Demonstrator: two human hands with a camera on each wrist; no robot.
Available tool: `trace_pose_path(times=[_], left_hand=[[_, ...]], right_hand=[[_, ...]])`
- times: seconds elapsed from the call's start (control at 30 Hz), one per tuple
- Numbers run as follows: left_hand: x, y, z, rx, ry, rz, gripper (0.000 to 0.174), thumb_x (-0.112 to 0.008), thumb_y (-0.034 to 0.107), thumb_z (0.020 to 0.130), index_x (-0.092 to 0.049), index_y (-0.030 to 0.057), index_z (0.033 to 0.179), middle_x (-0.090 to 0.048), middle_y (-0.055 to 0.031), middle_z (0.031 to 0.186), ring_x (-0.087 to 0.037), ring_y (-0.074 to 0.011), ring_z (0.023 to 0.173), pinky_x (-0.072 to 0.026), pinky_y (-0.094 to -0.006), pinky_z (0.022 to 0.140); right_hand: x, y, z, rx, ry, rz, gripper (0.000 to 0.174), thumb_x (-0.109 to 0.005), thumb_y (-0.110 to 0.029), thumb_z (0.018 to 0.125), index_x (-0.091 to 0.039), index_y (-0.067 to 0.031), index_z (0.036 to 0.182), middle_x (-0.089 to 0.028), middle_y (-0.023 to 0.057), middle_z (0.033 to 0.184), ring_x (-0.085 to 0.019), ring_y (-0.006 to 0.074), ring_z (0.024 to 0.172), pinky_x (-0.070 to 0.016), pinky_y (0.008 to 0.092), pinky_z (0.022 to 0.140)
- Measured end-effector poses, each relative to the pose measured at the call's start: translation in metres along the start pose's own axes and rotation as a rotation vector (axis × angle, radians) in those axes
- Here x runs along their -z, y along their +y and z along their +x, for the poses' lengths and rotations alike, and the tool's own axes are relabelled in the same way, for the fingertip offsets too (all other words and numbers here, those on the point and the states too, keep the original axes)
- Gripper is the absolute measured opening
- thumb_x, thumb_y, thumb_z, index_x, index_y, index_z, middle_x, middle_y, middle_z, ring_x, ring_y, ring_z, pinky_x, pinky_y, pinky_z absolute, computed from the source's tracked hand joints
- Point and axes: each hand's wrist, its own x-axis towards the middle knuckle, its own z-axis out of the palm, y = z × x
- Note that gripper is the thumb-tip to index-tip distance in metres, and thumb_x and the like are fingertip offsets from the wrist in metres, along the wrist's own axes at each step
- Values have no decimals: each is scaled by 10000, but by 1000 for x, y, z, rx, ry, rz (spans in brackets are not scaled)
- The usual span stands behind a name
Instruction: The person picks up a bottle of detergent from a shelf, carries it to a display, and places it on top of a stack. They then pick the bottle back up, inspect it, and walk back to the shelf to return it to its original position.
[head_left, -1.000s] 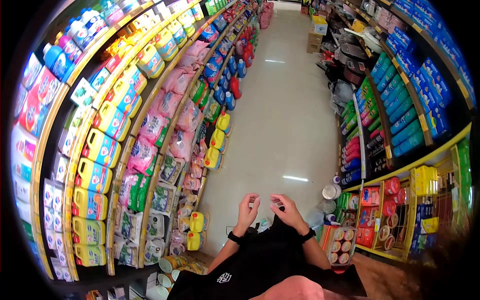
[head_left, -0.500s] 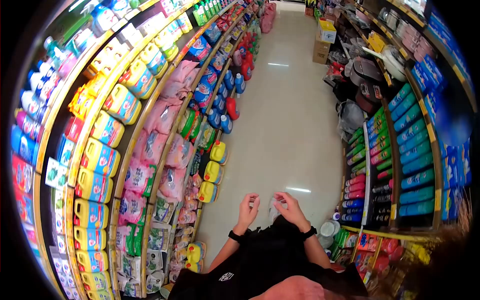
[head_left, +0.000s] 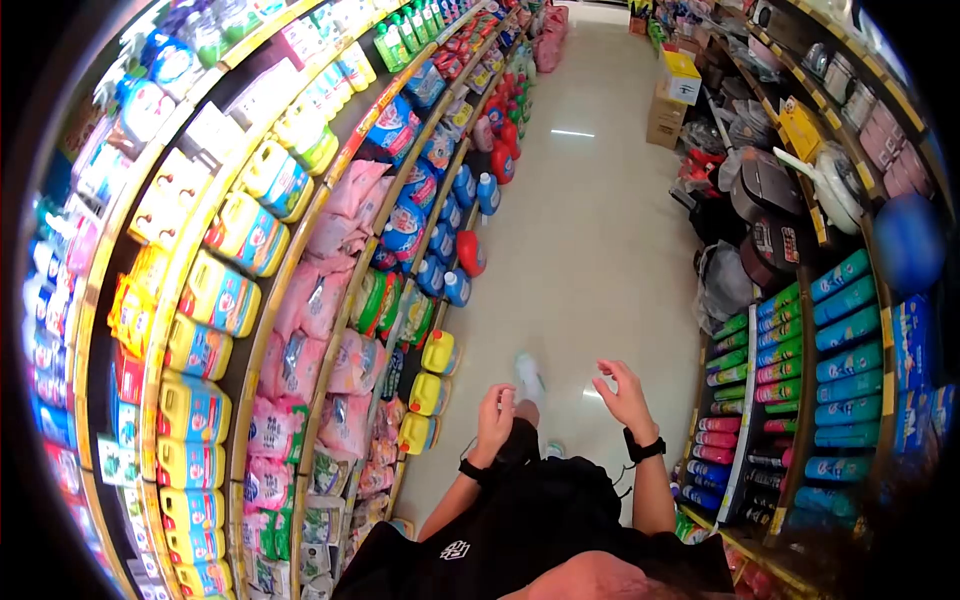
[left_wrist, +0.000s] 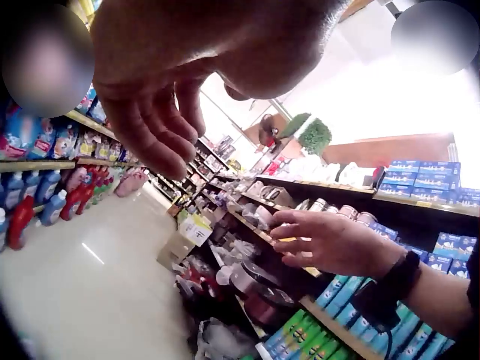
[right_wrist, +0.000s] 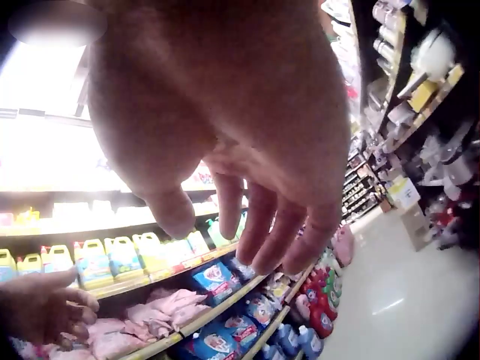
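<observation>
Both hands are held out in front of the person's body, over the aisle floor, and neither holds anything. The left hand [head_left: 495,420] has its fingers loosely bent, with a dark band on the wrist. Farther right, the right hand [head_left: 625,393] has its fingers spread and relaxed, also above a dark wristband [head_left: 646,447]. A wide gap separates the two hands. In the right wrist view the right hand's fingers [right_wrist: 259,232] hang loosely over nothing. Nearest the left hand on its side are yellow bottles [head_left: 430,394] on the bottom shelf.
Shelves at left carry yellow jugs [head_left: 220,292], pink bags [head_left: 300,290] and blue bottles [head_left: 488,193]. At right stand teal packs [head_left: 848,365], spray cans [head_left: 720,425] and boxed cookware [head_left: 768,190]. A cardboard box [head_left: 664,118] stands by the right shelf. Pale floor [head_left: 590,250] runs between.
The person has moved forward along the aisle, with the shelf goods sliding back past them. The right hand has swung right, away from the left hand, and a foot now shows below.
</observation>
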Motion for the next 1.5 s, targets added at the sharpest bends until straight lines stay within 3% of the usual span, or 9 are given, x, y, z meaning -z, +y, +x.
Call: trace_pose_path(times=[0.37,0.43,0.7,0.9,1.07,1.2,1.23,1.37,1.5], left_hand=[[5,2,258,46,37,-102,338,-461,307,1084,-637,26,1150,-672,-76,984,-640,-135,800,-552,-280,652],[19,-1,309,-49,61,-110,342,-463,310,1085,-636,22,1155,-673,-77,986,-647,-139,831,-556,-281,661],[102,52,444,-111,329,-171,338,-427,279,1098,-611,19,1211,-669,-61,1030,-643,-133,898,-557,-279,710],[161,86,526,-232,438,-160,363,-413,300,1104,-608,35,1258,-661,-63,1066,-634,-131,920,-551,-269,718],[201,121,627,-253,566,-151,423,-378,358,1113,-590,38,1291,-651,-78,1099,-624,-138,948,-553,-284,755],[241,146,728,-344,544,-109,540,-288,464,1112,-533,45,1349,-633,-91,1162,-609,-160,1043,-545,-320,860],[253,155,757,-347,563,-135,549,-291,474,1109,-533,45,1352,-633,-98,1169,-609,-166,1051,-544,-318,863],[305,178,865,-308,631,-194,627,-283,544,1090,-533,39,1363,-633,-119,1217,-604,-196,1108,-544,-336,891],[357,196,958,-223,702,-241,739,-309,621,1056,-508,-5,1395,-601,-168,1322,-586,-251,1169,-542,-380,905]], right_hand=[[-50,19,276,83,-176,15,358,-697,-199,923,-627,-23,1226,-671,149,1090,-663,292,1015,-529,389,895],[-69,16,321,86,-243,31,359,-696,-204,926,-624,-22,1227,-673,148,1086,-664,292,1016,-530,390,891],[-150,-23,538,303,-431,73,362,-690,-196,936,-613,-46,1256,-673,145,1083,-663,292,996,-532,381,859],[-205,-72,660,467,-480,186,398,-728,-183,915,-621,-58,1277,-681,115,1042,-667,229,946,-538,345,819],[-258,-98,786,458,-503,322,428,-718,-131,922,-598,-9,1314,-712,104,1036,-690,179,934,-560,325,823],[-308,-127,898,378,-636,436,446,-677,-119,942,-551,2,1352,-711,126,1092,-693,193,973,-558,328,851],[-321,-137,924,459,-597,418,441,-665,-119,947,-543,1,1354,-704,131,1123,-692,204,975,-557,335,849],[-385,-166,1033,527,-554,464,447,-635,-84,948,-515,11,1368,-673,155,1208,-676,198,985,-551,328,859],[-431,-191,1111,440,-561,423,491,-652,-100,923,-511,4,1382,-675,176,1236,-683,225,1065,-556,336,871]])
